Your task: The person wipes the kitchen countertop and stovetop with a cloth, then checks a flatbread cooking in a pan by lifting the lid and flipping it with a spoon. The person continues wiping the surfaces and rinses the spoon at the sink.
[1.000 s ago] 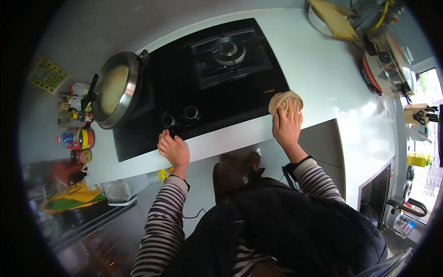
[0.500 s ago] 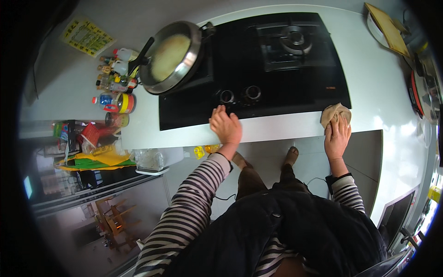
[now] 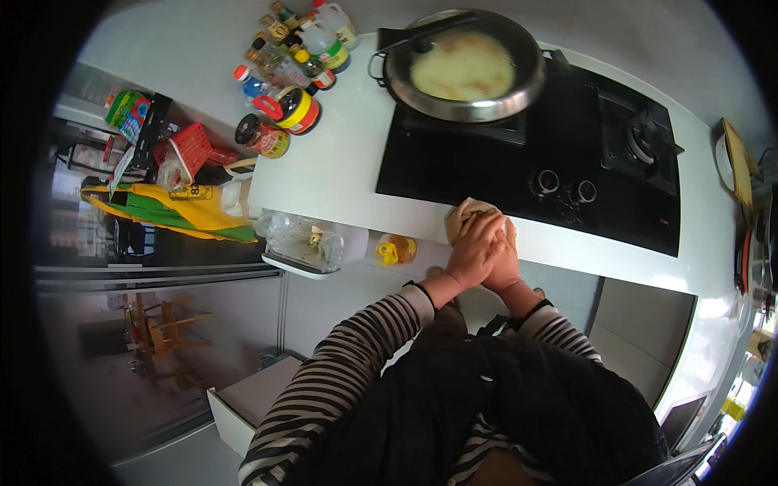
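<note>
A beige cloth (image 3: 463,217) is bunched on the counter's front strip, against the front edge of the black gas cooktop (image 3: 454,174) and left of its two knobs (image 3: 565,186). My left hand (image 3: 476,247) lies over the cloth with its fingers pressed together, overlapping my right hand. Partly hidden by it, my right hand (image 3: 506,263) is also closed on the cloth. On the far left burner sits a wide steel pan (image 3: 462,109) holding pale, cloudy liquid, with a black-handled utensil (image 3: 442,28) across its rim.
Several sauce bottles and jars (image 3: 296,112) crowd the counter's left end. Below it are a yellow-green bag (image 3: 174,206), a red basket (image 3: 190,152), a clear plastic-covered container (image 3: 304,243) and an oil bottle (image 3: 397,250). A cutting board (image 3: 733,162) leans at far right.
My right hand has carried the cloth left along the counter edge, from the cooktop's right front corner. My left hand has come onto it. My view has turned left.
</note>
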`<state>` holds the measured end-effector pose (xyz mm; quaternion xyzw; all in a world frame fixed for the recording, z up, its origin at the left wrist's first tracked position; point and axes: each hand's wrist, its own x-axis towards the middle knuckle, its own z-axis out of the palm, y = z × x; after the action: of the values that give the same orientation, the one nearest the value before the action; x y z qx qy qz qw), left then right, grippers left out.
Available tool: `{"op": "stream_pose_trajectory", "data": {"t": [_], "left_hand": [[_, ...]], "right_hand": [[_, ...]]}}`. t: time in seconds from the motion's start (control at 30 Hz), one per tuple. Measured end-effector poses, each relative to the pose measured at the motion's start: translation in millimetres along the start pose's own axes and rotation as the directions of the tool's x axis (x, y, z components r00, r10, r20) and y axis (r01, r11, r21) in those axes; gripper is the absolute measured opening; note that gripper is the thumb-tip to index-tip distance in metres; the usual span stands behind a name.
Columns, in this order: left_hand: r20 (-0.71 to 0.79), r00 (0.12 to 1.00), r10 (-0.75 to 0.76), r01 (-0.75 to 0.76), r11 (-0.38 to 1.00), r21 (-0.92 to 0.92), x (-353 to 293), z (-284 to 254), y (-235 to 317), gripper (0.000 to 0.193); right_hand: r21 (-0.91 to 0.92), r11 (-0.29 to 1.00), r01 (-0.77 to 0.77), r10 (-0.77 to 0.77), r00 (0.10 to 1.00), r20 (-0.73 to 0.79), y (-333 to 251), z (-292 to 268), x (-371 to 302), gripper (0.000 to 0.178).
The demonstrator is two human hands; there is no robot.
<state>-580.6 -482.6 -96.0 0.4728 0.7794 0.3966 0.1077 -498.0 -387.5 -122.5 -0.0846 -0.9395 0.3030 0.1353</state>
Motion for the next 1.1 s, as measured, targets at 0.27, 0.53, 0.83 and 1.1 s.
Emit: {"op": "stream_pose_trajectory", "data": {"t": [0.27,0.53,0.83,1.1], "left_hand": [[0.077,0.997,0.031,-0.055,0.939,0.339,-14,-64,-69,0.064],[-0.165,0.957,-0.240,0.291,0.767,0.571,-45,-187,-181,0.066],[-0.194,0.951,-0.241,0.307,0.803,0.511,55,-129,-168,0.069],[-0.009,0.994,-0.111,0.105,0.902,0.420,77,-72,-122,0.073]], "right_hand": [[0.251,0.953,-0.172,0.266,0.871,-0.412,-3,-29,21,0.023],[-0.176,0.956,-0.235,0.135,0.884,-0.448,35,-20,32,0.021],[-0.207,0.948,-0.242,0.152,0.915,-0.375,30,-23,32,0.020],[-0.215,0.946,-0.243,0.150,0.915,-0.374,29,-22,33,0.022]]}}
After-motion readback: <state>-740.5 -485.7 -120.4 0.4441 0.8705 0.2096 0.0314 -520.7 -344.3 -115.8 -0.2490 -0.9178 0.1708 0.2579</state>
